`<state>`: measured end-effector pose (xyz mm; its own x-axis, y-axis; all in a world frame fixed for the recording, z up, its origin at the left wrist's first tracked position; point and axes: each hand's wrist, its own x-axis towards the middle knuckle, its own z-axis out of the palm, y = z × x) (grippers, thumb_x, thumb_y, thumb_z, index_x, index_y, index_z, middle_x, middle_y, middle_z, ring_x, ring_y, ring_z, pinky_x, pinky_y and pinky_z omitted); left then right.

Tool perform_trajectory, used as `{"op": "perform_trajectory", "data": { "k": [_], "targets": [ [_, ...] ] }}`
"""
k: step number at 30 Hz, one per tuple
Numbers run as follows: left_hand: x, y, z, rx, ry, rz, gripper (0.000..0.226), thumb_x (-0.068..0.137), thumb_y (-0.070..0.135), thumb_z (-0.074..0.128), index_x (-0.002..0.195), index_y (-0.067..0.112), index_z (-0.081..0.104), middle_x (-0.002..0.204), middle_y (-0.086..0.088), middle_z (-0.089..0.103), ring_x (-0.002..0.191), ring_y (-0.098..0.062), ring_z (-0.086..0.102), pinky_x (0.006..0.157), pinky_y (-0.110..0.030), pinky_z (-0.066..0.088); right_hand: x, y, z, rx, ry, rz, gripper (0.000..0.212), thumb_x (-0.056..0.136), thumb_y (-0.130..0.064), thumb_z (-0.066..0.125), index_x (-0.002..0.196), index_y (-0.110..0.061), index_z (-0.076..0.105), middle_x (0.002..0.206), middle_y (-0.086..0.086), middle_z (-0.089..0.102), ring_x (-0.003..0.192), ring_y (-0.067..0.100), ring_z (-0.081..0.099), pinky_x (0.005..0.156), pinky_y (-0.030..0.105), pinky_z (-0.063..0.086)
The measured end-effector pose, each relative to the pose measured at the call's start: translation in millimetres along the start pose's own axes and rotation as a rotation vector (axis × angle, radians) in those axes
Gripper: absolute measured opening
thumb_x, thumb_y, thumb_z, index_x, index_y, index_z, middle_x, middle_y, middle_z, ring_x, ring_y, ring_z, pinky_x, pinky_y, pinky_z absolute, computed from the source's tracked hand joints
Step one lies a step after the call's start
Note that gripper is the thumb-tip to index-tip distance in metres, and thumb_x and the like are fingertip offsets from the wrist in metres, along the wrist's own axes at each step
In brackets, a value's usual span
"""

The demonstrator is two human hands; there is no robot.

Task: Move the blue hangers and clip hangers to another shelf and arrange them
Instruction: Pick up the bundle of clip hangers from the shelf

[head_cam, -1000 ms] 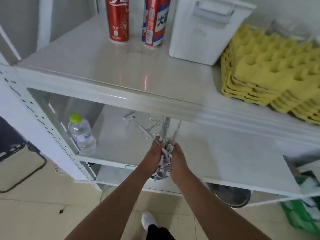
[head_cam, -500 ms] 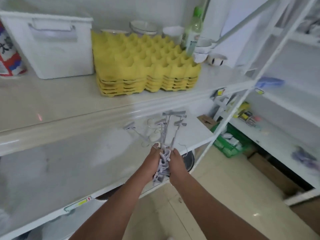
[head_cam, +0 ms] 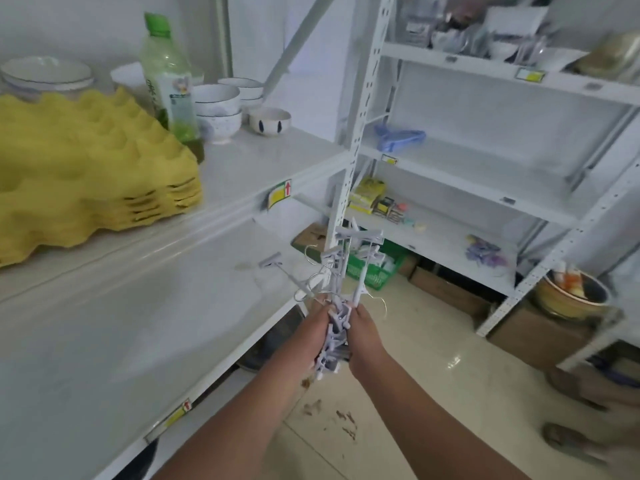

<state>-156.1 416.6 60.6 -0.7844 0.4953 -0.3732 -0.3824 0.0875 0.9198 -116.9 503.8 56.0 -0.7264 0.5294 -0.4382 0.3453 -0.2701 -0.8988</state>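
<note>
Both forearms reach forward at frame centre. Left hand (head_cam: 317, 332) and right hand (head_cam: 363, 329) are pressed together, both clenched around one bundle of clip hangers (head_cam: 341, 289) — pale grey-lilac plastic clips with thin wire hooks. Lower end of the bundle hangs out below the hands; upper end fans upward, one clip arm sticking out to the left. The bundle is held in the air, past the front right corner of the near white shelf (head_cam: 138, 323), over tiled floor (head_cam: 398, 393).

Next level up on the same rack: stack of yellow egg trays (head_cam: 86, 171), a green-capped bottle (head_cam: 169, 81), several white bowls (head_cam: 221, 109).

Behind the perforated upright (head_cam: 360, 133) — a second rack. Blue hangers (head_cam: 398, 138) lie on its middle shelf, well apart from the hands. One shelf lower: small yellow boxes (head_cam: 369, 195) and a purple tangle (head_cam: 485, 252), too blurred to identify.
</note>
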Motion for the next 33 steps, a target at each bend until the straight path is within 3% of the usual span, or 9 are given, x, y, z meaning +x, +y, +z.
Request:
{"op": "perform_trajectory", "data": {
  "k": [3,7,11,16,19,22,26,29,33],
  "targets": [
    [25,13,49,-0.021,-0.059,-0.04,0.043,0.097,0.043,0.038,0.116,0.015,0.064,0.108,-0.013,0.072,0.101,-0.026,0.069,0.093,-0.042,0.053,26,-19,-40,0.022,0.059,-0.003,0.02,0.1,-0.029,0.046,0.104,-0.02,0.063,0.103,0.014,0.071,0.092,0.032,0.07,0.078,0.055,0.059],
    [61,24,117,-0.003,-0.096,-0.025,0.043,0.093,0.04,0.042,0.12,0.013,0.062,0.098,-0.013,0.074,0.094,-0.025,0.071,0.078,-0.033,0.054,59,-37,-97,0.055,0.118,-0.031,0.021,0.099,-0.03,0.046,0.106,-0.022,0.064,0.1,0.013,0.071,0.091,0.032,0.071,0.076,0.057,0.059],
    [84,42,172,-0.002,-0.116,-0.026,0.025,0.099,0.025,0.041,0.097,0.014,0.064,0.081,-0.011,0.07,0.08,-0.024,0.068,0.075,-0.032,0.051,91,-53,-150,0.085,0.162,-0.045,0.027,0.097,-0.034,0.047,0.112,-0.023,0.067,0.102,0.012,0.073,0.093,0.031,0.072,0.077,0.059,0.058],
    [116,67,222,0.017,-0.165,-0.037,0.022,0.093,0.026,0.045,0.095,0.008,0.057,0.08,-0.014,0.059,0.077,-0.024,0.061,0.072,-0.029,0.046,123,-81,-194,0.17,0.159,-0.053,0.027,0.099,-0.032,0.046,0.112,-0.021,0.066,0.102,0.011,0.073,0.094,0.031,0.072,0.082,0.056,0.058],
    [139,82,243,0.028,-0.234,-0.034,0.028,0.092,0.033,0.045,0.101,0.01,0.058,0.079,-0.012,0.064,0.076,-0.023,0.064,0.071,-0.03,0.047,144,-102,-211,0.172,0.183,-0.056,0.029,0.095,-0.037,0.046,0.11,-0.023,0.066,0.103,0.011,0.072,0.094,0.032,0.071,0.082,0.06,0.057],
    [160,99,260,0.046,-0.272,-0.002,0.036,0.089,0.04,0.046,0.1,0.008,0.059,0.088,-0.012,0.064,0.081,-0.022,0.063,0.072,-0.029,0.048,165,-127,-225,0.181,0.209,-0.052,0.03,0.095,-0.038,0.044,0.11,-0.023,0.065,0.101,0.01,0.072,0.09,0.033,0.07,0.071,0.054,0.06],
    [199,117,278,0.117,-0.268,0.082,0.024,0.102,0.033,0.035,0.115,0.023,0.053,0.109,0.003,0.059,0.093,-0.013,0.057,0.081,-0.026,0.049,206,-159,-244,0.156,0.239,-0.07,0.027,0.098,-0.032,0.043,0.111,-0.019,0.064,0.101,0.014,0.07,0.094,0.035,0.07,0.075,0.061,0.058],
    [242,130,293,0.116,-0.259,0.093,0.033,0.102,0.033,0.033,0.128,0.02,0.049,0.123,-0.003,0.056,0.101,-0.017,0.056,0.086,-0.03,0.049,245,-181,-255,0.076,0.263,-0.106,0.021,0.101,-0.024,0.045,0.109,-0.01,0.059,0.095,0.011,0.067,0.087,0.029,0.069,0.07,0.044,0.063],
    [314,157,308,0.148,-0.268,0.099,0.041,0.103,0.038,0.026,0.134,0.021,0.046,0.136,-0.004,0.054,0.103,-0.011,0.056,0.097,-0.032,0.05,307,-210,-259,0.109,0.306,-0.111,0.025,0.1,-0.029,0.041,0.1,-0.015,0.061,0.105,0.023,0.066,0.099,0.04,0.067,0.085,0.061,0.055]
  ]
}}
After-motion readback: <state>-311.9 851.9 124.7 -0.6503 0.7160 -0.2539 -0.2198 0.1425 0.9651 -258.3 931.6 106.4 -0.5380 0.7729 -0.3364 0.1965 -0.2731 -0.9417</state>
